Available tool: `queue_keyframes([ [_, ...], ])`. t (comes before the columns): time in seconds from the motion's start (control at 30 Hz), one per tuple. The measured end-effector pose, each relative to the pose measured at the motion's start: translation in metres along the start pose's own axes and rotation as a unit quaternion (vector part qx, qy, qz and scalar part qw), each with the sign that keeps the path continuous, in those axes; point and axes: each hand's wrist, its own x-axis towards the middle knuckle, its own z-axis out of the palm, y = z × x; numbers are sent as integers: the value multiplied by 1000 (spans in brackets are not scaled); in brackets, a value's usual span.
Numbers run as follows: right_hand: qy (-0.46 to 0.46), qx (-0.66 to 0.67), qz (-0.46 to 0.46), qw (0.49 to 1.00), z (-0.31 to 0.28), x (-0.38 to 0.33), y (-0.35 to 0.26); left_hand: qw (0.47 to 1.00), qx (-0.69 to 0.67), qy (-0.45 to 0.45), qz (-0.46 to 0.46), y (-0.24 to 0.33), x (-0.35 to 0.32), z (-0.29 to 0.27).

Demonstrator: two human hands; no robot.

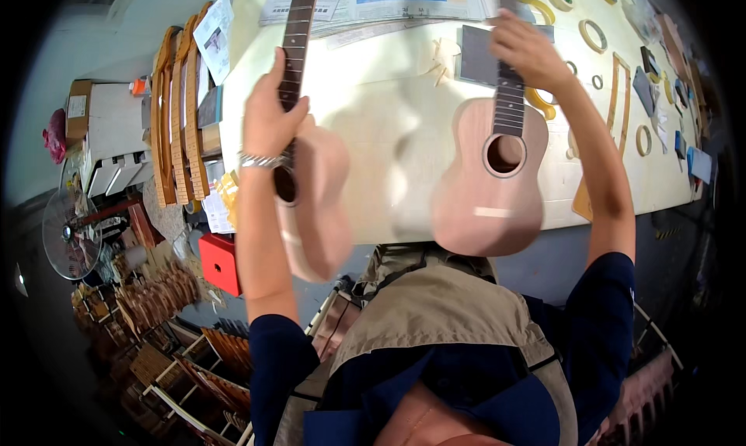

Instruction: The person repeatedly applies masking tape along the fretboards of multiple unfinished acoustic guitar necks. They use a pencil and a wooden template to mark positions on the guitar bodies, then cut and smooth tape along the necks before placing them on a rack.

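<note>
2 unfinished ukuleles in view, 1 per hand, no strings visible on either.

Left hand (pixel 270 123): fingers clamped around the neck of the left ukulele (pixel 320 201), thumb across the fretboard side. This body is tilted and turned, soundhole toward its left side; outline blurred. Lower end lies past the near edge of the desk (pixel 369 108).

Right hand (pixel 532 51): fingers closed on the neck of the right ukulele (pixel 470 170), high above the body; fingertips blurred, so exact finger placement cannot be told. Soundboard faces up, with a pale strip below the soundhole. Lower end also overhangs the near edge; whether either body touches the desk cannot be told.

Around: newspapers (pixel 334 9) at the far side, a dark grey sheet (pixel 475 55) beside the right ukulele's neck, tape rolls to the right.

Handling (judgement): hollow bodies, so probably light for their bulk; necks stiff. Thin soundboards likely the fragile part, prone to dents or cracks if the bodies knock together or strike the desk edge. Bare-looking wood should be dry, not slippery, but easily marked. Best hold: neck close to the body joint, nearer the balance point; a high neck grip probably leaves the body free to swing.
</note>
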Motion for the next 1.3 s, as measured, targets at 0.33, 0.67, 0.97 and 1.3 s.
queue_keyframes([
  [0.33, -6, 39, 423, 905, -7, -18, -94, 947, -25, -220, 231, 19, -36, -68],
  [0.67, 85, 41, 571, 816, 57, -53, -88, 888, 67, -238, 387, -18, -34, 81],
  [0.97, 247, 488, 674, 496, -10, -63, -108, 950, -56, -117, 285, 33, -54, 77],
  [1.3, 597, 581, 434, 343, -39, 2, -254, 703, -670, -215, -102, 115, -97, 116],
])
